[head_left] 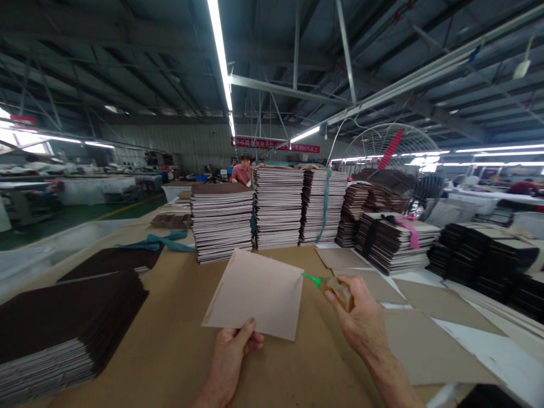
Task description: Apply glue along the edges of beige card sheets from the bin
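My left hand [238, 345] pinches the near edge of a pale square board [259, 297], thumb on top, holding it tilted over the brown table. A streak of glue runs along the board's left edge and part of its far edge. My right hand [361, 311] is wrapped round a glue bottle [340, 292] with amber contents. Its green nozzle [312, 279] points left, and the tip is at the board's far right corner. Whether the tip touches the board I cannot tell.
Tall stacks of boards [223, 224] stand across the table's back. Dark brown sheets [63, 317] are piled at the left, with a teal strap [161, 242] behind. Loose grey boards [429, 345] lie at the right. A person [242, 171] is behind the stacks, near a large fan [427, 192].
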Action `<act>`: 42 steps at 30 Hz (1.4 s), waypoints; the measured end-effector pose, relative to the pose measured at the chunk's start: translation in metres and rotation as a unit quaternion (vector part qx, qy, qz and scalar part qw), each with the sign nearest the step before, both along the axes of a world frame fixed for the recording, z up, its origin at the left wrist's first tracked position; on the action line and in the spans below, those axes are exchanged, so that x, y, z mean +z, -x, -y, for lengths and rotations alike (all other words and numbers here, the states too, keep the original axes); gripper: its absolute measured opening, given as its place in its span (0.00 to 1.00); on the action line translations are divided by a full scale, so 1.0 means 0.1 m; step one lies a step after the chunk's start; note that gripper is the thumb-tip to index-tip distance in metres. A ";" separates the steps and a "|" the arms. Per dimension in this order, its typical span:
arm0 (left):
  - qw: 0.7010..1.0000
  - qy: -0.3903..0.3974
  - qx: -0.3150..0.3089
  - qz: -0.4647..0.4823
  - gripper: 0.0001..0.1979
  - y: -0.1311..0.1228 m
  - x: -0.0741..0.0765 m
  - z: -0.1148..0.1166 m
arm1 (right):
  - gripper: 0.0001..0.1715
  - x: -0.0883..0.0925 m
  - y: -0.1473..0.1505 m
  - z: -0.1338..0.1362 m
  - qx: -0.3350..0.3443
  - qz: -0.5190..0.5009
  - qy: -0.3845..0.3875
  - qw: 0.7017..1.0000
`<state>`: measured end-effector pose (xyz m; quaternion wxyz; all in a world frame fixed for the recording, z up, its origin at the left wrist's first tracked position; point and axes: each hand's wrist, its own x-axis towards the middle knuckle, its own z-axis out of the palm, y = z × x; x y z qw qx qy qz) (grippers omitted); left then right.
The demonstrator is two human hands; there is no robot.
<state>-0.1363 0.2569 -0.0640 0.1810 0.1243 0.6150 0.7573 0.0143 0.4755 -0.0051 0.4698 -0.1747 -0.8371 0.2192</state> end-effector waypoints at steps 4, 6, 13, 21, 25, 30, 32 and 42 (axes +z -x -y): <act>1.000 0.006 0.006 0.002 0.21 0.02 -0.01 0.00 | 0.17 -0.02 -0.01 0.01 0.004 0.035 0.006 0.999; 1.000 0.009 0.005 0.005 0.21 0.03 -0.01 0.00 | 0.17 -0.03 -0.02 0.02 0.007 0.037 0.009 0.999; 1.000 0.005 0.004 0.004 0.20 0.02 -0.02 0.01 | 0.18 -0.06 -0.05 0.02 0.012 0.041 0.028 0.999; 0.998 -0.040 0.038 0.036 0.19 0.03 -0.01 -0.01 | 0.25 -0.14 -0.13 0.07 -0.017 -0.069 0.143 0.987; 0.995 -0.064 0.047 0.054 0.19 0.03 -0.01 -0.01 | 0.29 -0.25 -0.17 0.10 -0.016 -0.041 0.208 0.977; 0.995 -0.069 0.041 0.061 0.19 0.02 0.00 -0.01 | 0.25 -0.46 -0.19 0.13 0.032 0.026 0.194 0.980; 0.995 -0.071 0.036 0.062 0.19 0.02 -0.01 -0.01 | 0.24 -0.51 -0.20 0.14 0.035 0.055 0.179 0.982; 0.995 -0.075 0.023 0.060 0.17 0.03 -0.02 -0.01 | 0.22 -0.43 -0.22 0.15 0.034 0.071 0.077 0.994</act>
